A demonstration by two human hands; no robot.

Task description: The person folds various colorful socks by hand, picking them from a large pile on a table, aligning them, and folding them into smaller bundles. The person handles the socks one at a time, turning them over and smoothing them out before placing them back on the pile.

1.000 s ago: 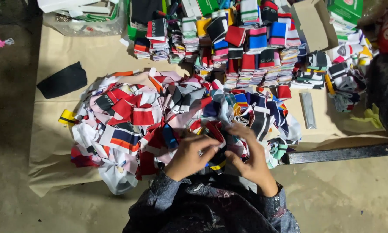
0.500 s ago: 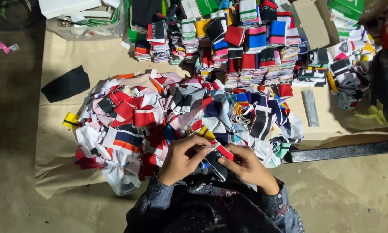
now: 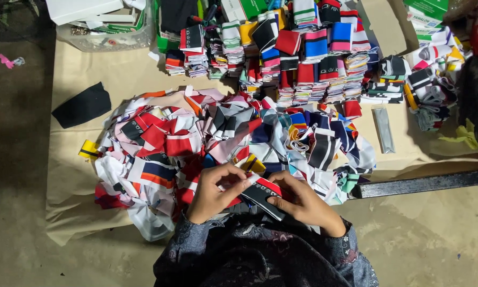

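Two hands meet at the near edge of a loose heap of fabric pieces, both closed on one small black piece with a red and white band. The left hand pinches its left end between thumb and fingertips; the right hand presses its right end under the thumb, fingers curled beneath. The piece lies tilted, just above the person's dark patterned sleeves, touching the heap's near fringe.

The heap spreads over a tan paper sheet, filling its middle from the left third to right of centre. At the far side, folded stacks of banded pieces stand in close rows, almost touching the heap's far edge. A black cloth scrap lies alone on the far left, apart from the heap, with bare paper around it. A grey flat packet lies to the right, between the heap and a rolled bundle. A dark bar runs along the sheet's near right edge. Open floor lies near right and along the left border of the sheet.
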